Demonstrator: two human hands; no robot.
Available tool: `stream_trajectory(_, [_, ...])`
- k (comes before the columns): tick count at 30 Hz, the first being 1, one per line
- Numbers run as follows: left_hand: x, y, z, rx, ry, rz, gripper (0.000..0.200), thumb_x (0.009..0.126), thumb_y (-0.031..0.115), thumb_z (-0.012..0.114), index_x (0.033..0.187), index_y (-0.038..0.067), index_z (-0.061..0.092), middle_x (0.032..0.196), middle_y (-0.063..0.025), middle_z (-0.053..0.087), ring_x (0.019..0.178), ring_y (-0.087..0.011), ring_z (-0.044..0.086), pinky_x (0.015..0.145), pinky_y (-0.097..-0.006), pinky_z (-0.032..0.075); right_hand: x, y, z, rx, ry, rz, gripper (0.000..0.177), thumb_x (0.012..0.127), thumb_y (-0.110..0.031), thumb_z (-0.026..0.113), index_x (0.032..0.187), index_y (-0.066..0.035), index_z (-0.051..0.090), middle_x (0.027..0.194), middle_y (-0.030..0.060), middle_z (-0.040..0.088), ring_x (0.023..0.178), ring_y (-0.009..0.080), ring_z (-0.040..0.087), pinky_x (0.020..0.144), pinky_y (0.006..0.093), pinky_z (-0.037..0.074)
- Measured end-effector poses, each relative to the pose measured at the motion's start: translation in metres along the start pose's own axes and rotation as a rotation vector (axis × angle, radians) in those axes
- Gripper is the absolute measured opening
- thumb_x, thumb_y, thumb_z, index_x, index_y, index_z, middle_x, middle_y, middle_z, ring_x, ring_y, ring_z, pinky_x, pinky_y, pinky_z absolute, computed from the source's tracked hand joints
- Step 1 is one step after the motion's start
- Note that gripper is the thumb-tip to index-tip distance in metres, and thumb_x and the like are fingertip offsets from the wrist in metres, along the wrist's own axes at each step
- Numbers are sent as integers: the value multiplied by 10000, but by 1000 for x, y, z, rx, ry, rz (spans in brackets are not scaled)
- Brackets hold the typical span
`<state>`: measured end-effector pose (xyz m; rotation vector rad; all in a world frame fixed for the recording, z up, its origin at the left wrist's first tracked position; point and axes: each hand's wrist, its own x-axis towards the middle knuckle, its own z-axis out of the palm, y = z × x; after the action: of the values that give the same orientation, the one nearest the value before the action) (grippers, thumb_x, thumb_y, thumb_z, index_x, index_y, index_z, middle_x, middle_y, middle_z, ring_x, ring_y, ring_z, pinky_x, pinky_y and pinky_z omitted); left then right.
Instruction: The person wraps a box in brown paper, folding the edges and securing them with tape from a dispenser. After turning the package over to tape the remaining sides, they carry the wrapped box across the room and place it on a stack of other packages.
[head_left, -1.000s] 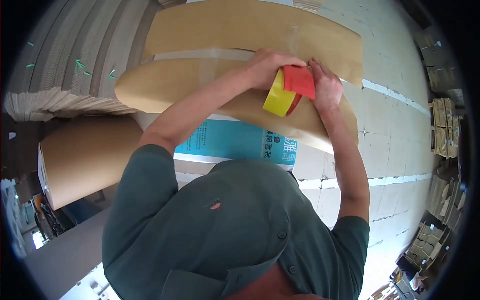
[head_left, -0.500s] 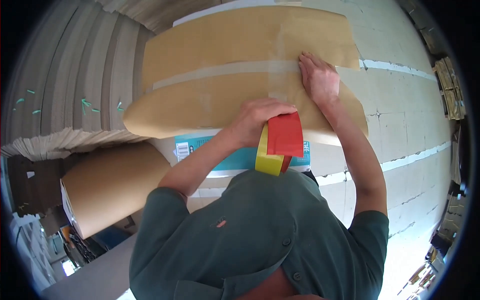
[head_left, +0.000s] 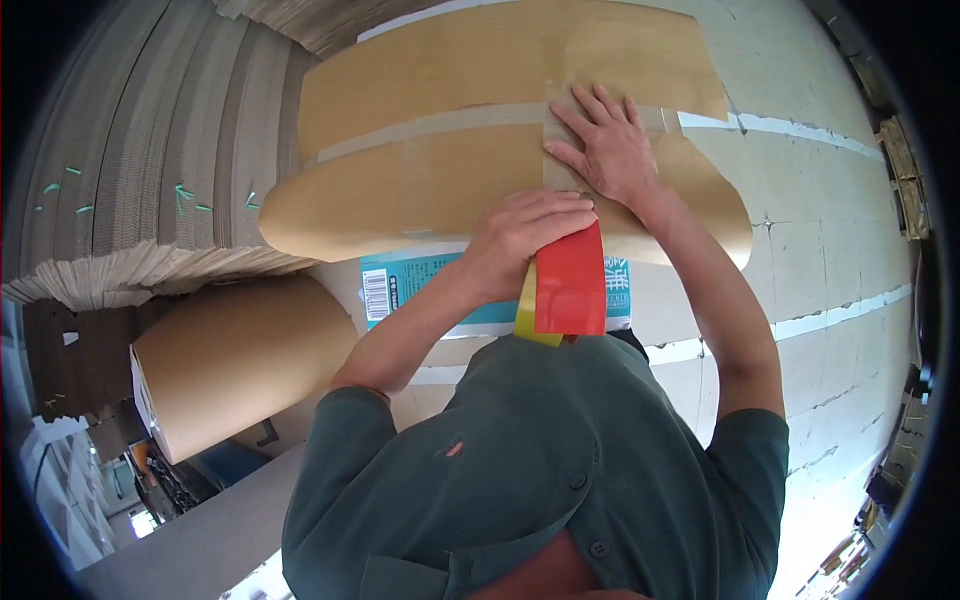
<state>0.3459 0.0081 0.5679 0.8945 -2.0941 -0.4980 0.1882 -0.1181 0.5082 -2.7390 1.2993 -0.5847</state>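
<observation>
Our right hand (head_left: 612,155) moved left, fingers spread on paper (head_left: 470,165) — probably soft, best pressed at middle; left hand (head_left: 515,237), fingers together, grips red tool (head_left: 570,285).

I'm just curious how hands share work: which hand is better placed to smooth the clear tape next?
Probably the right hand: it lies spread, seemingly holding nothing, on the clear tape and brown paper. The left hand grips the red-and-yellow tape dispenser.

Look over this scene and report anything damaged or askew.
Two things: the brown paper's facing edges do not meet, leaving a pale strip showing between them; and the white floor line looks ragged, with uneven, broken edges. Nothing appears spilled.
</observation>
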Motion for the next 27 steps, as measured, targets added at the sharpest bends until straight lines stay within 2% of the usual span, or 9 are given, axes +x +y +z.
stream_trajectory(7, [11, 1, -10, -254, -190, -344, 427, 724, 164, 757, 1110, 28, 635, 1031, -117, 680, 970, -233, 663, 812, -368, 535, 1, 5, 4, -42, 5, -12, 579, 920, -572, 442, 1380, -224, 485, 1473, 107, 386, 1386, 317, 311, 1126, 551, 209])
stream_trajectory(9, [29, -8, -5, -538, -132, -856, 363, 762, 207, 765, 1070, 56, 646, 978, -73, 677, 925, -182, 654, 762, -351, 549, 0, 9, 9, -94, -10, -32, 579, 921, -570, 440, 1382, -221, 484, 1476, 106, 382, 1387, 317, 310, 1125, 552, 209])
stream_trajectory(14, [13, -28, 7, -1202, 226, -1174, 369, 771, 285, 787, 1044, 88, 634, 956, -45, 668, 875, -166, 653, 720, -315, 555, 2, 7, 6, -124, -1, -53, 576, 921, -554, 451, 1375, -201, 488, 1475, 111, 381, 1384, 317, 316, 1119, 556, 220])
stream_trajectory(18, [-71, -19, -46, -382, 331, -985, 344, 776, 128, 792, 1062, 93, 604, 1007, -24, 640, 881, -154, 644, 758, -295, 552, 0, 2, 7, -18, 47, -20, 567, 913, -531, 477, 1361, -184, 499, 1461, 122, 393, 1376, 328, 324, 1106, 564, 236])
stream_trajectory(21, [-82, 30, -74, -931, 582, -983, 341, 740, 66, 795, 1040, 129, 645, 963, -4, 648, 857, -166, 648, 719, -328, 553, -10, -7, -11, 18, 8, -97, 551, 910, -493, 503, 1365, -182, 491, 1462, 130, 389, 1376, 340, 319, 1105, 570, 234])
stream_trajectory(23, [-122, 28, -71, -347, 339, -1187, 243, 783, 137, 724, 1000, 64, 641, 882, -36, 675, 803, -159, 654, 712, -339, 550, -23, -19, -30, 46, -96, -219, 537, 910, -434, 536, 1382, -187, 467, 1473, 140, 372, 1381, 355, 303, 1113, 572, 221])
stream_trajectory(24, [-135, 23, -64, -347, 366, -1196, 243, 783, 137, 724, 1000, 64, 641, 882, -36, 675, 803, -159, 654, 712, -339, 550, -31, -25, -30, 49, -102, -245, 537, 910, -434, 536, 1382, -187, 467, 1473, 140, 372, 1381, 355, 303, 1113, 572, 221])
stream_trajectory(26, [-147, 9, -52, 188, -310, -1299, 190, 765, 195, 707, 899, 65, 670, 798, -71, 691, 748, -191, 677, 679, -339, 546, -48, -33, -24, 60, -48, -325, 556, 902, -429, 549, 1386, -172, 457, 1465, 151, 377, 1368, 371, 313, 1106, 574, 232])
stream_trajectory(27, [-143, 9, -40, 460, -432, -1233, 222, 751, 257, 704, 878, 77, 684, 788, -94, 691, 742, -222, 681, 665, -355, 544, -54, -38, -27, 49, -39, -353, 556, 902, -429, 549, 1386, -172, 457, 1465, 151, 377, 1368, 371, 313, 1106, 574, 232])
